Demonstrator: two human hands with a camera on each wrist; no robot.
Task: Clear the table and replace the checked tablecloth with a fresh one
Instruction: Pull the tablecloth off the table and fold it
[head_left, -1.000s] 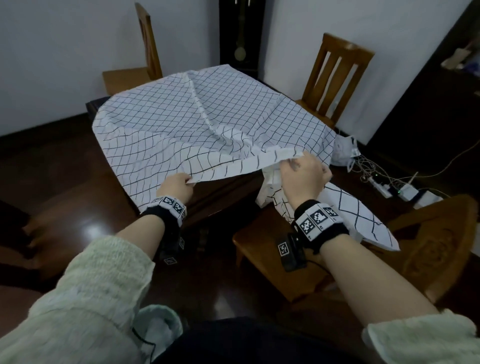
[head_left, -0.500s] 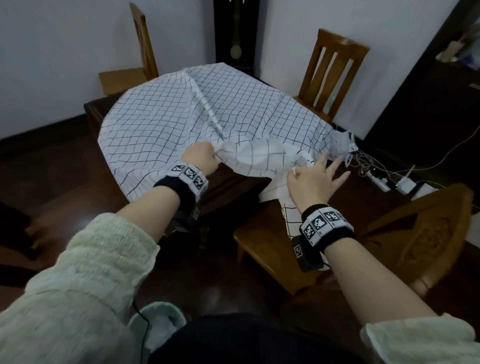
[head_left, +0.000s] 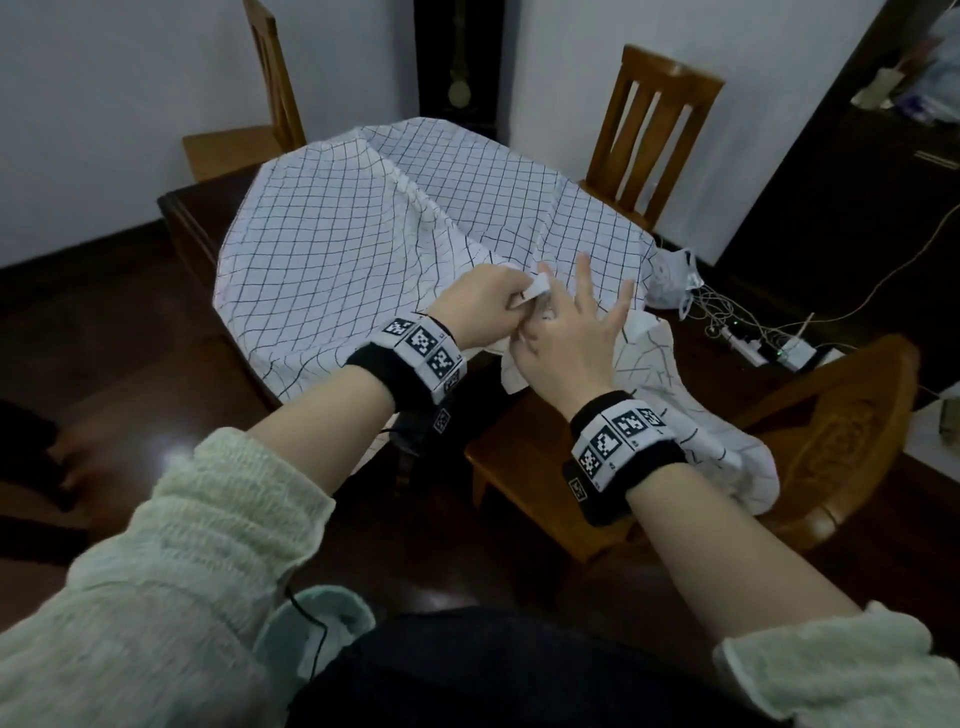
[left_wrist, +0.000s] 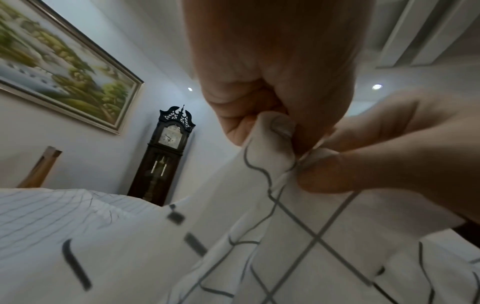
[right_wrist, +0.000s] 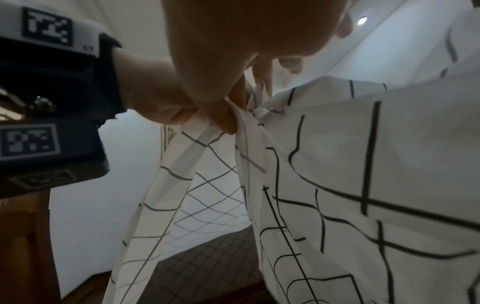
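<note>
The white checked tablecloth (head_left: 363, 249) lies rumpled over the dark wooden table (head_left: 192, 218), its near edge lifted and one end trailing onto a chair seat. My left hand (head_left: 493, 306) grips a bunched corner of the cloth above the table's near edge. In the left wrist view its fingers (left_wrist: 272, 127) curl round the fabric (left_wrist: 285, 236). My right hand (head_left: 561, 338) touches the left one. Its outer fingers are spread, while thumb and a finger (right_wrist: 226, 115) pinch a fold of the cloth (right_wrist: 337, 174).
A wooden chair (head_left: 524, 467) stands close under my right arm, its carved back (head_left: 841, 441) to the right. Two more chairs (head_left: 649, 130) (head_left: 270, 104) stand beyond the table, beside a tall clock (head_left: 460, 62). A power strip with cables (head_left: 753, 348) lies on the floor at right.
My left hand has carried its corner of the cloth up and to the right until it meets my right hand. The right hand let go, spread its fingers, and now pinches the cloth again.
</note>
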